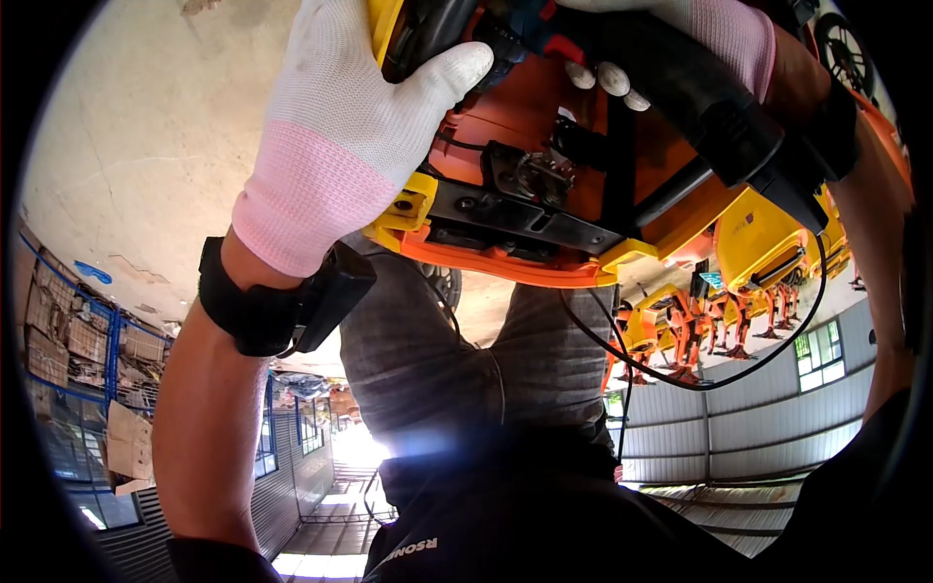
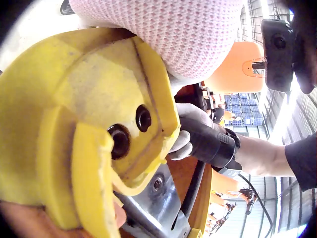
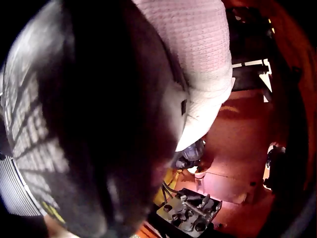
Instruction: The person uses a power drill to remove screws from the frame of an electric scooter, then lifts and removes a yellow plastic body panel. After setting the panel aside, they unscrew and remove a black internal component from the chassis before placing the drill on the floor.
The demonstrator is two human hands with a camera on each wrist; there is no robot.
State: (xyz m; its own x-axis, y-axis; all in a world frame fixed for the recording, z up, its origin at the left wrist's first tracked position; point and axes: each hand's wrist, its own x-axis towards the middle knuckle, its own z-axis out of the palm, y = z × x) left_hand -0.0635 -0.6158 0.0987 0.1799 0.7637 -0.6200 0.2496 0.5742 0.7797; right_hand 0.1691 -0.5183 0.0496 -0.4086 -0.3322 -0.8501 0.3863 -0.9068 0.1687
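Both hands wear white knit gloves with pink cuffs. My right hand (image 1: 721, 27) grips a black corded power tool (image 1: 651, 68), its fingertips curled under the body. A red switch shows near the tool's front. My left hand (image 1: 340, 126) is at the yellow edge of an orange machine body (image 1: 486, 112), thumb stretched across to the tool's dark front end. Its other fingers are hidden, so I cannot tell what they hold. In the left wrist view, a yellow corner piece (image 2: 79, 94) with two round holes lies below the cuff. A black metal bracket (image 1: 525, 219) spans the body.
The tool's black cord (image 1: 748, 374) loops down past the legs. Rows of orange and yellow machines (image 1: 680, 330) stand at the right. A blue rack (image 1: 112, 340) with boxes is at the left. Inside the body sits a black component with wires (image 3: 190, 213).
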